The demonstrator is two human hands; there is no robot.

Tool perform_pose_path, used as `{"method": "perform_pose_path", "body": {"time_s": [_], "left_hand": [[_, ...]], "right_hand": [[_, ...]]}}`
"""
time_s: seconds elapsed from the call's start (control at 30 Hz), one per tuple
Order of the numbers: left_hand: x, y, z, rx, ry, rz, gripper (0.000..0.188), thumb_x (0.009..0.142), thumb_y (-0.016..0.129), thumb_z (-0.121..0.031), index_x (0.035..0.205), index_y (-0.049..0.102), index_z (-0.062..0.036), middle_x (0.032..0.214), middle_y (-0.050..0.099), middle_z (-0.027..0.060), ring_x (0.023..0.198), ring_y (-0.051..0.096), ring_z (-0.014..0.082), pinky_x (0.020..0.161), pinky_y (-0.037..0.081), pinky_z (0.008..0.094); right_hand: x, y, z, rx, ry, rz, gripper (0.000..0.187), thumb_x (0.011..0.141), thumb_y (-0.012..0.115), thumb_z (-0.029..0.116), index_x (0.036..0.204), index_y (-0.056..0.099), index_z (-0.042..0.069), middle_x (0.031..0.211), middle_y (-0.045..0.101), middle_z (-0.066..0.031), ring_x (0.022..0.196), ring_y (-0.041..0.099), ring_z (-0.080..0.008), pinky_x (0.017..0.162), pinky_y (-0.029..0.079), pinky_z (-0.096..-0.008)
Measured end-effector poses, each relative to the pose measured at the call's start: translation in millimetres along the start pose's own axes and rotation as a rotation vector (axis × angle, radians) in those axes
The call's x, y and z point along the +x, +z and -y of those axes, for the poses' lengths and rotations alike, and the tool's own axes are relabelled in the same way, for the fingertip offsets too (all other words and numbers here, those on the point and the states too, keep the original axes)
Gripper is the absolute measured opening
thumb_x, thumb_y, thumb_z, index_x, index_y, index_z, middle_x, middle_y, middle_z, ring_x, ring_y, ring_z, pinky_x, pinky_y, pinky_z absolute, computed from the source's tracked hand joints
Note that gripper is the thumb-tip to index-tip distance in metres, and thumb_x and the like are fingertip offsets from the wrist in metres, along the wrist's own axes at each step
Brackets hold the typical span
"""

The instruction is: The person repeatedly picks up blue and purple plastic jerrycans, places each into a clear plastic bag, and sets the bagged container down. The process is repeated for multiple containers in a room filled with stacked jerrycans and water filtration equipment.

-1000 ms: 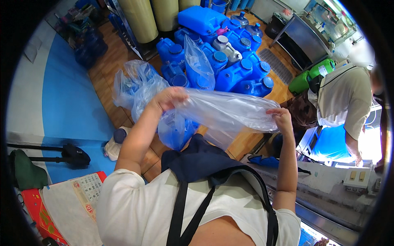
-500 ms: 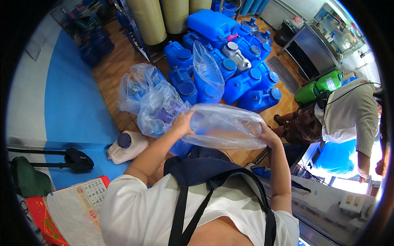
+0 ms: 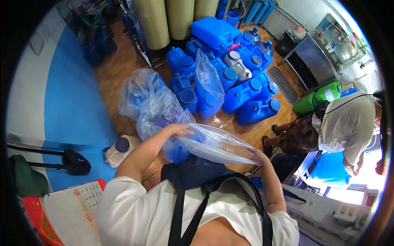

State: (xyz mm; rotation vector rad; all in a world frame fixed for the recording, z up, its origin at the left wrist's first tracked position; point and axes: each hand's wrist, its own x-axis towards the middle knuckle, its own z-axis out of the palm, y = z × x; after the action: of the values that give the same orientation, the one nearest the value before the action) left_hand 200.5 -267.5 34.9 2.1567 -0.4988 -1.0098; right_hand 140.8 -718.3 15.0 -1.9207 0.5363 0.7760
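Note:
A clear plastic bag (image 3: 223, 141) is stretched between my hands in front of my waist. My left hand (image 3: 179, 130) grips its far left edge, with the fingers partly hidden by the film. At the other end my right hand (image 3: 258, 157) pinches the bag's edge between thumb and fingers. Just beyond my left hand, more bunched clear plastic (image 3: 158, 106) covers containers whose shape I cannot fully make out. Part of a blue jug (image 3: 176, 151) shows under the bag beside my left forearm.
Several blue water jugs (image 3: 243, 95) crowd the tiled floor ahead, one under clear plastic (image 3: 208, 78). A whitish jug (image 3: 119, 152) with a dark cap stands left. On the right a person (image 3: 344, 127) bends over a blue container (image 3: 334, 168). Tall tan tanks (image 3: 151, 24) stand behind.
Both my hands have come lower and nearer my body with the bag, which has narrowed from a wide opening to a flatter stretch. The person on the right has shifted their arms.

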Motion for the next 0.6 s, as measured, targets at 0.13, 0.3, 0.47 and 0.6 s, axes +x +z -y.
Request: {"method": "perform_pose_path", "body": {"time_s": [0.13, 0.3, 0.47, 0.6], "left_hand": [[-25.0, -50.3, -102.3, 0.433, -0.110, -0.559, 0.101, 0.072, 0.070, -0.003, 0.147, 0.011, -0.0360, 0.126, 0.044, 0.0351, 0.106, 0.054, 0.0470, 0.089, 0.047, 0.0480], [-38.8, -62.9, -126.2, 0.489, 0.443, -1.368, 0.063, 0.076, 0.059, 0.001, 0.133, 0.043, -0.0167, 0.135, 0.042, 0.0210, 0.076, 0.066, 0.0331, 0.068, 0.055, 0.0424], [20.8, -4.7, 27.2, 0.604, -0.123, -0.305, 0.076, 0.070, 0.067, -0.006, 0.139, 0.036, -0.0155, 0.119, 0.057, 0.0191, 0.090, 0.063, 0.0353, 0.076, 0.051, 0.0441], [-20.2, -44.4, -67.7, 0.468, -0.195, -0.617, 0.072, 0.083, 0.045, 0.000, 0.144, 0.024, -0.0318, 0.127, 0.049, 0.0256, 0.092, 0.062, 0.0423, 0.083, 0.050, 0.0491]], "right_hand": [[-26.9, -46.2, 87.2, 0.072, -0.554, -0.186, 0.042, 0.073, 0.073, 0.017, 0.110, 0.060, 0.001, 0.094, 0.065, -0.0076, 0.081, 0.063, -0.0166, 0.071, 0.052, -0.0304], [-66.4, -47.3, 100.0, -0.578, -0.967, -0.882, 0.042, 0.068, 0.076, 0.017, 0.103, 0.058, 0.001, 0.089, 0.066, -0.0084, 0.078, 0.064, -0.0204, 0.067, 0.052, -0.0344], [29.9, 9.8, -41.3, -0.594, -0.478, -0.290, 0.036, 0.083, 0.060, 0.019, 0.111, 0.056, -0.003, 0.078, 0.063, -0.0203, 0.060, 0.062, -0.0313, 0.053, 0.051, -0.0428], [-6.2, -31.4, 44.3, -0.760, -0.444, -0.529, 0.022, 0.088, 0.052, 0.017, 0.087, 0.062, -0.002, 0.065, 0.064, -0.0168, 0.058, 0.065, -0.0295, 0.049, 0.049, -0.0415]]}}
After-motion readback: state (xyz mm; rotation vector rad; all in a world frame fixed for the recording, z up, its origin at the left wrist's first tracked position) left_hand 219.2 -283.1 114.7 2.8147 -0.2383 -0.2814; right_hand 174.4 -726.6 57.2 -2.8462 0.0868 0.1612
